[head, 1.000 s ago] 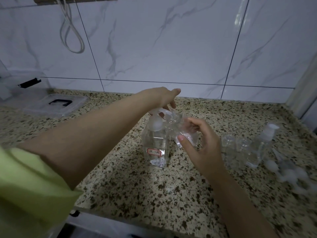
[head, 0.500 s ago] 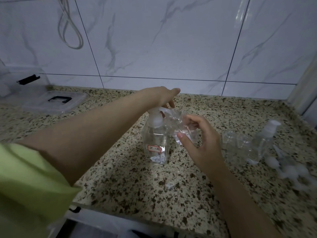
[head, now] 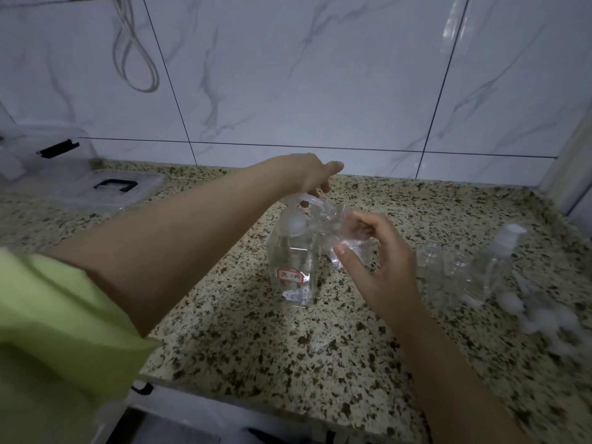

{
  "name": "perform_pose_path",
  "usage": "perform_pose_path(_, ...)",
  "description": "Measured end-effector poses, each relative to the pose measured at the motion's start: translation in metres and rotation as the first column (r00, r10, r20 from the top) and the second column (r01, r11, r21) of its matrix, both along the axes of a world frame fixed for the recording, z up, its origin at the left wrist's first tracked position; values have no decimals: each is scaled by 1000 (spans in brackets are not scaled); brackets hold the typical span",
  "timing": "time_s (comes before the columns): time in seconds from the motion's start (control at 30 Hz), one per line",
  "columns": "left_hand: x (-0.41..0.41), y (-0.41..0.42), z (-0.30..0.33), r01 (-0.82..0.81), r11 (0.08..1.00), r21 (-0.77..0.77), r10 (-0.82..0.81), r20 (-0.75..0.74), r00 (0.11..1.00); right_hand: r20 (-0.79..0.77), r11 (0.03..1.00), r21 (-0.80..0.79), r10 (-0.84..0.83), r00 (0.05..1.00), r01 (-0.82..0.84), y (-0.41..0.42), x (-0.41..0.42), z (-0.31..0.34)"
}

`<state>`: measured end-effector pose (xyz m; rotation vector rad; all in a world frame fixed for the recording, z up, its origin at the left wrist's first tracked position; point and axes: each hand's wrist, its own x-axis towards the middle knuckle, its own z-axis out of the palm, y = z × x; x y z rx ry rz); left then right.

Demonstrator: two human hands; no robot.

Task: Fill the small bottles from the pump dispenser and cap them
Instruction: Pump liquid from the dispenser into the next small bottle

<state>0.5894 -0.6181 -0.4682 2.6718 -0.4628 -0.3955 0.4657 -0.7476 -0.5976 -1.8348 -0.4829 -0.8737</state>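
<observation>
Filling stage. The left hand (head: pixel 315 174) rests on the pump head of the clear pump dispenser (head: pixel 293 254), which stands upright on the speckled table (head: pixel 256 341). The right hand (head: pixel 378 261), just right of the dispenser, grips a small clear bottle (head: pixel 347 238), its long axis tilted with the mouth toward the spout; whether mouth and spout touch cannot be told. Further right of the dispenser stand two open small bottles (head: pixel 443 267) and a capped spray bottle (head: pixel 493 264), with loose caps (head: pixel 538 315) beyond.

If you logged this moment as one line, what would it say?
step: filling | left hand: presses pump dispenser head | right hand: holds small bottle at spout | uncapped bottles: waiting on counter
</observation>
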Motion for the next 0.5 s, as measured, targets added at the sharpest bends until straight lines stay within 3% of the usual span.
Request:
perform_pose_path(0.3,0,4,-6,-34,996,-81,35,8,999,-5,999,-28,-30,1000,30,0,1,-1)
perform_pose_path(0.5,-1,-3,-3,-2,1000,9,2,-4,1000,-14,1000,-15,-7,1000,7,1,0,-1)
